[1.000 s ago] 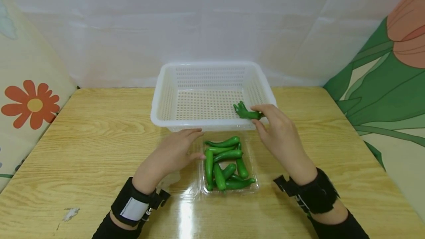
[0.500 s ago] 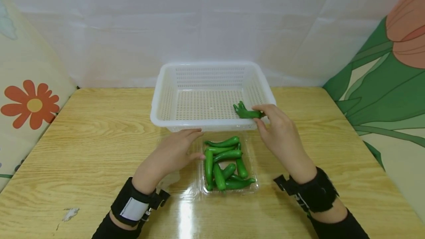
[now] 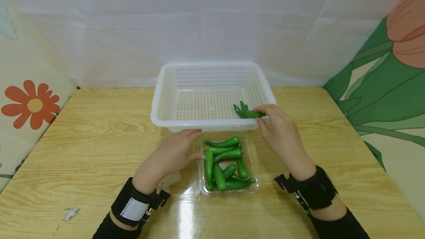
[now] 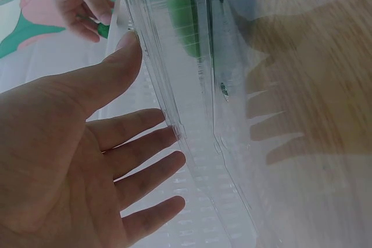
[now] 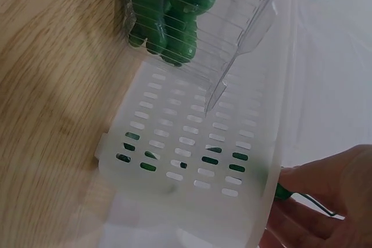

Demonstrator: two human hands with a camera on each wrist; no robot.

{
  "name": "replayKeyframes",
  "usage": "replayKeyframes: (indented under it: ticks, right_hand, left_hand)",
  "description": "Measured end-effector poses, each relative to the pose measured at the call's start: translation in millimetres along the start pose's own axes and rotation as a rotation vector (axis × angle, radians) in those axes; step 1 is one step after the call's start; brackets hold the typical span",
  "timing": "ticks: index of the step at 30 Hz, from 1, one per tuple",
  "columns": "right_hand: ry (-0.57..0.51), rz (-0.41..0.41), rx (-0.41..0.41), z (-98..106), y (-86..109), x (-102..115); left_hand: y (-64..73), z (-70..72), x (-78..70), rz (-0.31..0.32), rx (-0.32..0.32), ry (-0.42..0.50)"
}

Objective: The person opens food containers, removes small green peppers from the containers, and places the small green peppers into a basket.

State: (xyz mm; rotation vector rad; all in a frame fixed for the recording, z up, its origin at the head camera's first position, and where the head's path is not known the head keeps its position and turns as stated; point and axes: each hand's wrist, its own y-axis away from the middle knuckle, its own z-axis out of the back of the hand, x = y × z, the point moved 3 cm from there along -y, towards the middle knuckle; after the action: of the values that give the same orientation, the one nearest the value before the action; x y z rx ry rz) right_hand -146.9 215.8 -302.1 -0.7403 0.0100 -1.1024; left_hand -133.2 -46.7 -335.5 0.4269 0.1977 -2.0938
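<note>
My right hand (image 3: 282, 139) reaches over the front right corner of a white plastic basket (image 3: 202, 123). Between thumb and fingers it pinches the end of a green chili pepper (image 3: 253, 114); in the right wrist view a thin stem pokes out beside the fingers. Other pepper tips (image 3: 244, 105) lie against it inside the basket. My left hand (image 3: 174, 151) holds nothing, its fingers spread and its thumb at the left edge of a clear plastic box (image 3: 253, 165). Several green chili peppers (image 3: 229, 155) lie in that box.
The box's clear lid (image 3: 186, 185) lies folded out on the wooden table (image 3: 99, 139), partly under my left hand. Behind the basket hangs a white sheet (image 3: 212, 21). Flower-patterned panels (image 3: 375, 95) flank the table.
The right hand has shifted very slightly right, with the pinched pepper following. Pepper tips in the basket corner now stand more apart. My left hand and the box stay where they were.
</note>
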Motion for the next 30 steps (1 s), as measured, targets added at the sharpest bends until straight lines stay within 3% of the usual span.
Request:
replayKeyframes:
  ticks: [17,30]
  right_hand:
    - [0.007,-0.021,-0.009,1.1,-1.1,-2.3]
    - [-0.003,0.015,-0.024,0.3,-1.0,-1.7]
  left_hand:
    - [0.6,-0.6,0.4,-0.003,-0.001,-0.002]
    - [1.0,0.7,-0.6,0.003,0.006,-0.003]
